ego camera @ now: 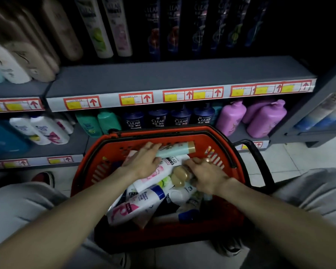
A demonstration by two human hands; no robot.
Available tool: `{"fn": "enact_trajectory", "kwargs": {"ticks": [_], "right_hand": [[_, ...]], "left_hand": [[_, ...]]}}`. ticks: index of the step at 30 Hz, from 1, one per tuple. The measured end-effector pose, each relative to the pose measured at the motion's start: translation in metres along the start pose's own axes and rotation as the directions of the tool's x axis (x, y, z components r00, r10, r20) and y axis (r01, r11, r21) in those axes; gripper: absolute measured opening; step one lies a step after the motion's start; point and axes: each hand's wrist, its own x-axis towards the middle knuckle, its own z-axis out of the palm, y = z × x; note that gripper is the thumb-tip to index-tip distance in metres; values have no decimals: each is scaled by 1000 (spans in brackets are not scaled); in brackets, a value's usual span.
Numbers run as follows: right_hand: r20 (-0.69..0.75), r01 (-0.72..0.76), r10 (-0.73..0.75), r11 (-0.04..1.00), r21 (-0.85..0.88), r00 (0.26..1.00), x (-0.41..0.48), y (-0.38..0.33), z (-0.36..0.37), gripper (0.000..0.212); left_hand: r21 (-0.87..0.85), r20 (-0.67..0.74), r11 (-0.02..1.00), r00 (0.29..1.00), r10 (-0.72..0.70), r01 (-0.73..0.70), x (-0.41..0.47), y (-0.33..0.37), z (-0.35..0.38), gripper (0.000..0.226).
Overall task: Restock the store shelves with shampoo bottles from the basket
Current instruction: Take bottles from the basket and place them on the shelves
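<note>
Forearms point(76, 206) foremost, stretched into red basket point(236, 172); left hand point(144, 162) curled round mint-green bottle point(176, 149) by far rim, right hand point(207, 176) clutching tan bottle point(179, 176) (among heaped shampoo bottles point(136, 206)), before grey shelf point(163, 78).

Retail shop, toiletries aisle. Grey shelves point(163, 78) in tiers, each front edge carrying a strip of red-framed price labels point(136, 99) with yellow patches and red up-arrows. Stock faced in rows by brand: dark blue pump bottles point(157, 118) marked CLEAR side by side, pink bottles point(266, 119) just beside them, green bottles point(88, 124) and white bottles point(47, 129) further left, tall dark bottles point(175, 28) on the tier above. Red plastic shopping basket point(97, 152) with black handle point(260, 162) in front of the bottom shelf, heaped with mixed shampoo bottles point(140, 206). Pale tiled floor point(291, 158). Lighting dim
</note>
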Motion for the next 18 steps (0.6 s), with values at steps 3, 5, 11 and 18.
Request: {"fn": "enact_trajectory", "kwargs": {"ticks": [3,5,11,18], "right_hand": [[5,-24,23,999,26,1000,4,3,7,73],[39,-21,19,998,56,999,7,5,8,78],[84,21,-23,999,27,996,14,6,8,103],[-11,131,-132,968,215,991,9,11,7,58]], "left_hand": [[159,0,987,1000,10,-10,8,0,11,68],[238,26,971,999,26,-32,13,3,13,75],[215,59,976,998,18,-30,16,13,13,68],[-164,96,979,990,-103,118,12,28,6,48]]}}
